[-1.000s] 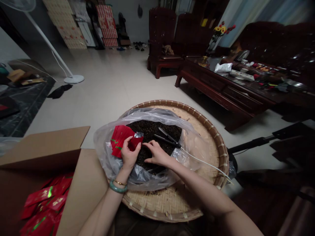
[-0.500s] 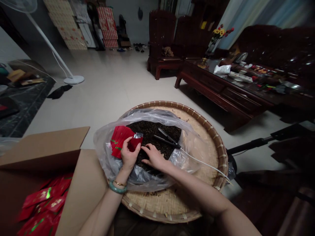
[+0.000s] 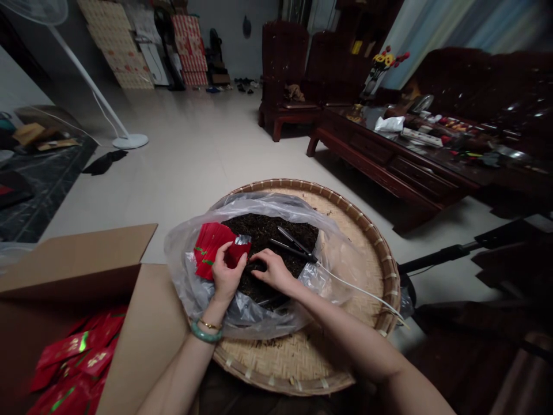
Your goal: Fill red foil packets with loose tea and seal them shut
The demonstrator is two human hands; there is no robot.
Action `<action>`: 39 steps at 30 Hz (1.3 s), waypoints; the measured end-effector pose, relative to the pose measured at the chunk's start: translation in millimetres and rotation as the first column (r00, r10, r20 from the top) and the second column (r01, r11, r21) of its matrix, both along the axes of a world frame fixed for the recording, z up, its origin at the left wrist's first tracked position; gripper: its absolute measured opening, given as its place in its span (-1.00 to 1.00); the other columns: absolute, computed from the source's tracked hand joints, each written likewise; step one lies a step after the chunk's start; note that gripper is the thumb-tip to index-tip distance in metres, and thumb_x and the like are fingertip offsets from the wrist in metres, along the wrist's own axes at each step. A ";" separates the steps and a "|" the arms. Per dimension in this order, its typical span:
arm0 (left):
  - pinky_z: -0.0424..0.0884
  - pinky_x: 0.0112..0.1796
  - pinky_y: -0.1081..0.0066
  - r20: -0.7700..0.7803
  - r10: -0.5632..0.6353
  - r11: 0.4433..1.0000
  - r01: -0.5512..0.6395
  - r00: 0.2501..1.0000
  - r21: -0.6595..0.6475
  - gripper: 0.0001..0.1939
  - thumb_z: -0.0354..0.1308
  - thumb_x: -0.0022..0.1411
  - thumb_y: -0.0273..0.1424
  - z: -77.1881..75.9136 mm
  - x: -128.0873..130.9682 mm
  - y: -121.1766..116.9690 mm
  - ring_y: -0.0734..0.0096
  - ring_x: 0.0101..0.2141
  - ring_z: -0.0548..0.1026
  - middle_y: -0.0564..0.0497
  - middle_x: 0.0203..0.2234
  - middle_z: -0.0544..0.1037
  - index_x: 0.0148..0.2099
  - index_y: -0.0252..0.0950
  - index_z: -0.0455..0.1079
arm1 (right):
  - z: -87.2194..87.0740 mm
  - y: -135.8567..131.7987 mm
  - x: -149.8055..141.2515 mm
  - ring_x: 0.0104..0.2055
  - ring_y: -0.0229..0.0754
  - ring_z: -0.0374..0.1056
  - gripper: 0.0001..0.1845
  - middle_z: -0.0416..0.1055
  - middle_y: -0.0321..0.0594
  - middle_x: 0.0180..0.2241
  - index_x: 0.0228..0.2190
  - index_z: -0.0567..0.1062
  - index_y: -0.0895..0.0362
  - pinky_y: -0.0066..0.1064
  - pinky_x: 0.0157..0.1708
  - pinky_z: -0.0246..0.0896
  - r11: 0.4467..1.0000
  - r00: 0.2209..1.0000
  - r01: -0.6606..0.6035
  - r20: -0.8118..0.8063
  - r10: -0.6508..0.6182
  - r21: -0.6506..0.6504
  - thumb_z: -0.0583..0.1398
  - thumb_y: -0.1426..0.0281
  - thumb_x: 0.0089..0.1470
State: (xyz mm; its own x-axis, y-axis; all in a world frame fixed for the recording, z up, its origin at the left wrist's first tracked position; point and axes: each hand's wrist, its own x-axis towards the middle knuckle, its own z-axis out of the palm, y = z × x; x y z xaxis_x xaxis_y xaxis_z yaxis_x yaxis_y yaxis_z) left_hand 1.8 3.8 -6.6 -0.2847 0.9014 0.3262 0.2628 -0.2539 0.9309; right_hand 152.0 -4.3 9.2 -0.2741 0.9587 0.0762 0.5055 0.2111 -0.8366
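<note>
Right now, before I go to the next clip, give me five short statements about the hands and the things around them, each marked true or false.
1. The left hand holds a small red packet. True.
2. The green bangle is on the right wrist. False: the green bangle is on the left wrist.
3. The plastic bag sits on the round woven tray. True.
4. The right hand grips the black tool. False: the black tool lies on the dark loose material, apart from the right hand.
5. The cardboard box holding red packets stands left of the woven tray. True.
</note>
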 end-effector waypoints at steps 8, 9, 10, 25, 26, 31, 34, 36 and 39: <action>0.41 -0.15 0.30 0.029 -0.004 1.000 0.004 1.000 0.010 -0.54 0.25 0.00 -0.28 -2.6 0.5 1.0 0.29 -0.21 0.48 -0.10 -0.20 0.47 -0.05 -0.32 0.29 | 5.3 14.3 9.6 -0.53 -0.34 0.31 -0.81 0.38 -0.33 -0.48 -0.35 0.48 0.18 -0.56 -0.62 0.16 0.740 0.647 -0.060 -0.590 -0.483 -0.670 0.25 0.46 -0.13; 0.41 -0.16 0.30 0.033 -0.003 1.000 0.002 0.999 0.017 -0.53 0.25 -0.01 -0.28 -2.9 0.5 1.3 0.29 -0.22 0.48 -0.09 -0.21 0.47 -0.05 -0.32 0.29 | 7.0 15.0 10.7 -0.52 -0.34 0.33 -0.84 0.39 -0.32 -0.49 -0.38 0.48 0.18 -0.57 -0.61 0.18 0.710 0.593 -0.103 -0.616 -0.518 -0.696 0.25 0.47 -0.13; 0.42 -0.16 0.30 0.037 -0.001 1.000 0.000 0.999 0.020 -0.53 0.25 -0.01 -0.28 -3.2 0.6 1.7 0.30 -0.23 0.48 -0.09 -0.22 0.47 -0.05 -0.32 0.29 | 8.7 15.5 11.9 -0.49 -0.33 0.36 -0.87 0.41 -0.31 -0.49 -0.39 0.47 0.19 -0.57 -0.57 0.22 0.686 0.551 -0.141 -0.632 -0.545 -0.714 0.24 0.46 -0.10; 0.40 -0.12 0.27 0.026 0.027 0.999 -0.027 0.999 0.029 -0.54 0.25 -0.01 -0.27 -3.3 -0.2 2.6 0.28 -0.19 0.47 -0.11 -0.20 0.47 -0.06 -0.33 0.30 | 20.6 19.6 27.7 -0.26 -0.11 0.47 -0.58 0.51 -0.03 -0.43 -0.27 0.45 0.29 -0.23 -0.22 0.39 0.594 0.218 -0.445 -0.725 -0.654 -0.670 -0.07 0.25 0.20; 0.41 -0.13 0.27 0.026 0.028 0.999 -0.029 0.999 0.030 -0.54 0.25 -0.01 -0.27 -3.5 -0.1 2.6 0.28 -0.20 0.48 -0.10 -0.20 0.47 -0.06 -0.33 0.30 | 20.4 19.5 27.0 -0.26 -0.11 0.47 -0.59 0.51 -0.02 -0.44 -0.27 0.45 0.29 -0.24 -0.24 0.39 0.596 0.210 -0.436 -0.720 -0.661 -0.674 -0.06 0.26 0.20; 0.41 -0.12 0.26 0.035 0.026 0.999 -0.028 0.999 0.032 -0.54 0.25 0.00 -0.27 -5.0 0.3 2.7 0.28 -0.19 0.48 -0.10 -0.19 0.47 -0.06 -0.32 0.30 | 19.7 18.6 25.1 -0.30 -0.15 0.47 -0.59 0.51 -0.02 -0.41 -0.26 0.44 0.30 -0.39 -0.39 0.41 0.596 0.198 -0.448 -0.724 -0.661 -0.666 -0.09 0.30 0.22; 0.40 -0.11 0.25 0.034 0.028 0.999 -0.028 0.999 0.027 -0.54 0.25 -0.01 -0.27 -4.9 0.3 2.6 0.27 -0.18 0.47 -0.11 -0.19 0.46 -0.06 -0.32 0.30 | 18.7 18.3 24.5 -0.33 -0.17 0.48 -0.59 0.51 -0.03 -0.44 -0.28 0.43 0.30 -0.42 -0.42 0.41 0.572 0.200 -0.458 -0.706 -0.679 -0.681 -0.11 0.31 0.23; 0.40 -0.11 0.25 0.034 0.021 0.999 -0.022 0.999 0.024 -0.53 0.25 -0.01 -0.28 -4.8 0.2 2.5 0.27 -0.18 0.47 -0.11 -0.19 0.46 -0.05 -0.32 0.30 | 17.7 18.6 24.1 -0.32 -0.15 0.48 -0.61 0.50 -0.03 -0.44 -0.29 0.43 0.29 -0.37 -0.37 0.42 0.573 0.186 -0.438 -0.693 -0.696 -0.693 -0.11 0.34 0.22; 0.40 -0.11 0.25 0.042 -0.010 1.000 0.010 0.999 0.020 -0.52 0.26 -0.02 -0.29 -5.5 0.5 2.6 0.27 -0.18 0.47 -0.11 -0.17 0.45 -0.04 -0.32 0.28 | 16.8 19.4 24.4 -0.28 -0.12 0.47 -0.66 0.51 -0.02 -0.43 -0.30 0.42 0.28 -0.25 -0.28 0.42 0.588 0.155 -0.414 -0.690 -0.707 -0.695 -0.09 0.38 0.20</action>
